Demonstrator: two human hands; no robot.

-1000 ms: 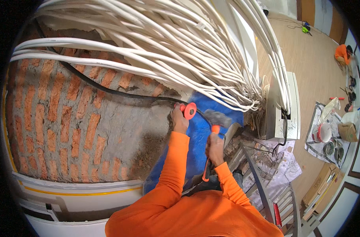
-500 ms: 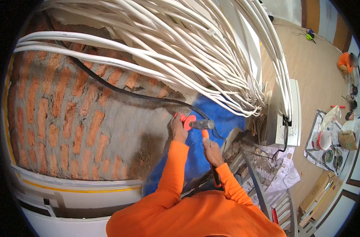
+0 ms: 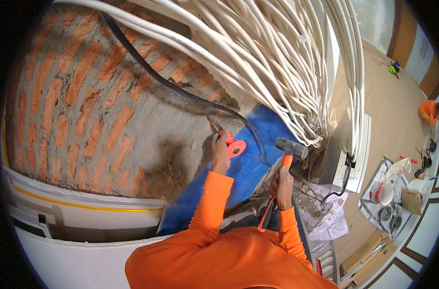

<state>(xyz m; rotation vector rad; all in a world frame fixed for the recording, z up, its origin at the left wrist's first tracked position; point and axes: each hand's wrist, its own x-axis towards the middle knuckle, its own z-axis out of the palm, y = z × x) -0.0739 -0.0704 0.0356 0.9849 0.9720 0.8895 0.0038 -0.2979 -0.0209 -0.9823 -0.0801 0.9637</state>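
Observation:
My left hand (image 3: 221,155) is wrapped round a chisel (image 3: 235,148) with a red grip and a round red hand guard. The chisel's dark blade points away from me, against the grey mortar of the brick wall (image 3: 118,125). In my right hand (image 3: 282,188) is a hammer (image 3: 291,148) with a grey steel head and an orange and black handle. Its head stands apart from the chisel, to the right of it. A blue sheet (image 3: 186,212) lies under and between my hands. Over it runs a black cable (image 3: 200,101), its end near the hammer.
A thick bundle of white cables (image 3: 258,58) hangs at the top and enters a white metal box (image 3: 347,154) on the right. Below it is a ladder (image 3: 328,262). On the floor stand a white bucket (image 3: 384,192) and cardboard (image 3: 366,253). Another person (image 3: 429,111) crouches far right.
The hammer head has swung back to the right, away from the chisel guard it was against. The chisel remains in my left hand. The whole view has shifted and turned a little.

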